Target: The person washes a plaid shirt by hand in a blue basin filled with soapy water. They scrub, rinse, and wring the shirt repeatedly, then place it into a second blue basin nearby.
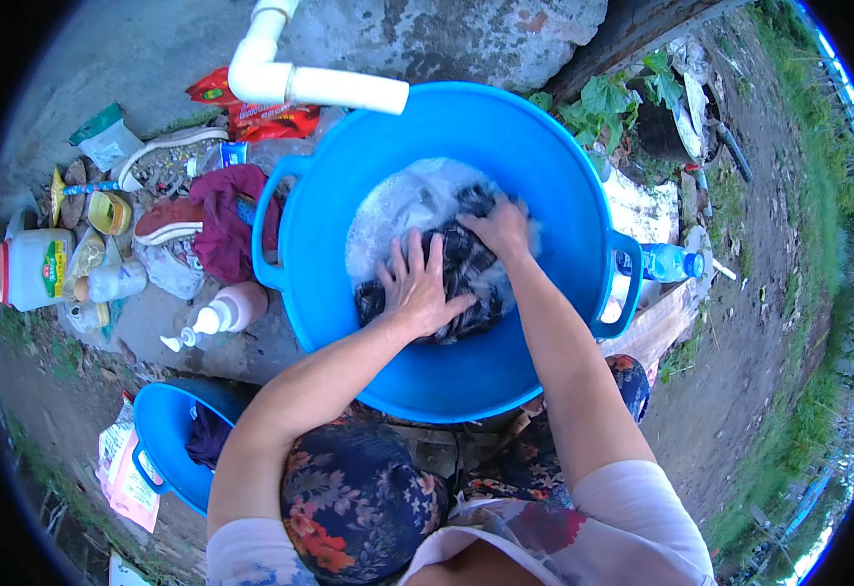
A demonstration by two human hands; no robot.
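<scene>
A big blue tub (447,383) stands before me with sudsy water (388,215) inside. In it lies a wet, bunched dark garment (466,293) with a light checked pattern. Fingers spread, my left hand (415,295) lies on the near left part of the cloth. Farther off and to the right, my right hand (500,230) is bent round a fold of the same garment, its fingertips partly hidden and slightly blurred.
A white pipe (344,88) juts over the tub's far rim. Left are a maroon cloth (227,220), a pump bottle (236,308), a white jug (36,269) and shoes. A smaller blue bucket (168,439) holds dark cloth. A plastic bottle (666,264) lies right.
</scene>
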